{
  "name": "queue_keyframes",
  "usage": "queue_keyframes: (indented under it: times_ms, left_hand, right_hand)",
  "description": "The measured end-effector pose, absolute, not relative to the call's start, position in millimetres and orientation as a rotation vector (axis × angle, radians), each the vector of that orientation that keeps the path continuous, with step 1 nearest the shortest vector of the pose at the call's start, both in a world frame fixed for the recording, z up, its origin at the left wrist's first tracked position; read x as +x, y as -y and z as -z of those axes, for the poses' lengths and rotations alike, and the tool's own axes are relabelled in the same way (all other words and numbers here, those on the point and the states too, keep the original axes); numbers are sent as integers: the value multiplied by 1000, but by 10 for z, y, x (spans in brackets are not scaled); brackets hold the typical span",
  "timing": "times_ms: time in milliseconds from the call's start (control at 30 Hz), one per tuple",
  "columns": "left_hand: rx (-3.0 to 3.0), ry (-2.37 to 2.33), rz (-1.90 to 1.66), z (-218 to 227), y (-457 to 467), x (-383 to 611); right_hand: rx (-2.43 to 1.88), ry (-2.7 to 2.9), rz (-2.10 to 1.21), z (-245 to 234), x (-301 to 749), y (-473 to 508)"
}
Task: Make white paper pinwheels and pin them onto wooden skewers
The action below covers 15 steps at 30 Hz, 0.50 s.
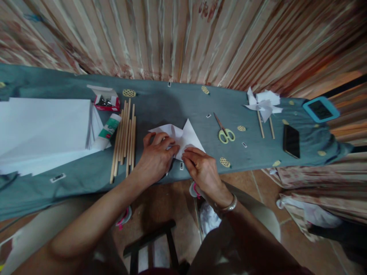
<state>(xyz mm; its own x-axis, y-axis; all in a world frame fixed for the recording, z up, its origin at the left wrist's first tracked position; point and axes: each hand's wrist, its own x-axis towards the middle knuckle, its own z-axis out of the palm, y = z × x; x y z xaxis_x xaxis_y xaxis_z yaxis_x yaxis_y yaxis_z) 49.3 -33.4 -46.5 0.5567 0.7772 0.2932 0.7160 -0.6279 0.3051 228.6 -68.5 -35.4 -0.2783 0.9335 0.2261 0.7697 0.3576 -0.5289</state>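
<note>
A partly folded white paper pinwheel [191, 136] lies on the cloth-covered table in front of me, its pointed blades spreading up and to the right. My left hand [157, 154] rests over its left side with bent fingers pressing the paper near the middle. At its lower right edge, my right hand [202, 166] pinches the paper between thumb and fingers. The hands cover the paper's centre, so what lies under the fingertips is hidden. Left of my left hand lie several wooden sticks [124, 133], and green-handled scissors [225, 133] lie to the right.
A stack of white paper [46, 126] fills the left, beside a glue bottle [107, 131] and an open red box [107, 102] of small metal pieces. Paper pinwheels on sticks [263, 105], a phone [291, 141] and a blue-framed device [321, 109] lie right. A curtain [172, 42] hangs behind.
</note>
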Motion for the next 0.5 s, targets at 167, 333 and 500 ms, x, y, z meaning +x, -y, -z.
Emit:
queue_keyframes:
  times_ms: [167,333,500]
  left_hand:
    - [2657,-1272,-628,473,335,500]
    - [2657,-1274,-641,480,336,503]
    - [2650,-1270,-610,457,337,502]
  right_hand:
    - [-1467,2141,-426,361,2285,682]
    - [-1479,2142,-431,359,2284,677]
    - [-1492,2140,-427,358,2281,681]
